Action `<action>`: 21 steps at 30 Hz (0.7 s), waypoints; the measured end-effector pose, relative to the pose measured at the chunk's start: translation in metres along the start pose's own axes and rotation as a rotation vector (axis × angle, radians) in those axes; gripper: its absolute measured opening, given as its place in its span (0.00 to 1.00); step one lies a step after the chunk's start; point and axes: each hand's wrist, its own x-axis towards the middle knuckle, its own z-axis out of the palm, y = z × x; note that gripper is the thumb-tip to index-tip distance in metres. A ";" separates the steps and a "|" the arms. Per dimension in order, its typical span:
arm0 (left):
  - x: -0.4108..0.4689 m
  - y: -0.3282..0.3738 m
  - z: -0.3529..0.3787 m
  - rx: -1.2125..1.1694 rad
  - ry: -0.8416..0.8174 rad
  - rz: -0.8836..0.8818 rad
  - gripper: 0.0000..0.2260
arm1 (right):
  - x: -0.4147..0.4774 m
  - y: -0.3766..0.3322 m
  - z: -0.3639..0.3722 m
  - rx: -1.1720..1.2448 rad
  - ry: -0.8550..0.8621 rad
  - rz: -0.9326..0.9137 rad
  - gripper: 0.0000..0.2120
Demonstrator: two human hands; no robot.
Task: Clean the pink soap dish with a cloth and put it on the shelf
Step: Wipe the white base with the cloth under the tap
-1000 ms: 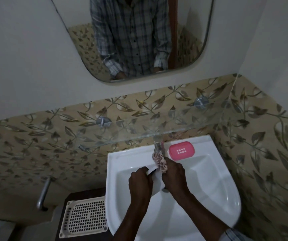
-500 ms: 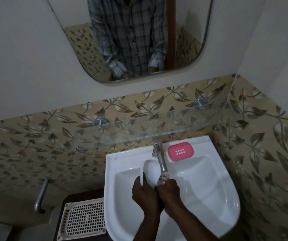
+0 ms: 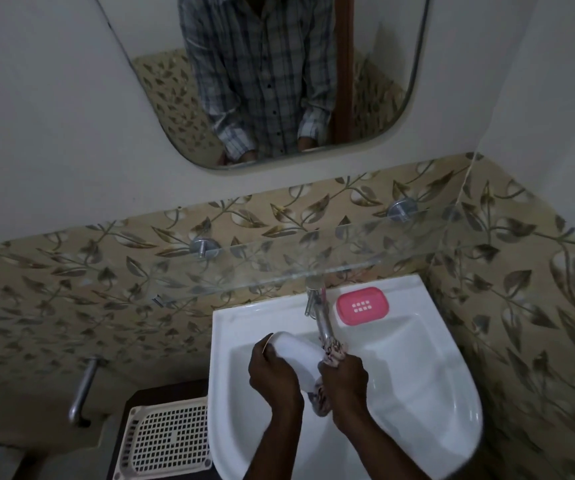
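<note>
Two hands work over my glossy white basin: left hand clamped on a smooth white oval piece, right hand bunching the patterned cloth against it. The pink slotted soap dish sits on the basin's rim beneath the glass shelf.

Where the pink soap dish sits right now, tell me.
In the head view the pink soap dish rests on the back rim of the sink, right of the tap, below the glass shelf.

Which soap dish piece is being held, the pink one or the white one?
The white piece. The left hand holds it over the basin, against the cloth in the right hand. The pink one sits untouched beside the tap.
</note>
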 end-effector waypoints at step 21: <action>-0.008 0.013 -0.032 -0.806 -0.447 -0.764 0.26 | -0.028 0.042 -0.021 -0.168 -0.218 -0.879 0.31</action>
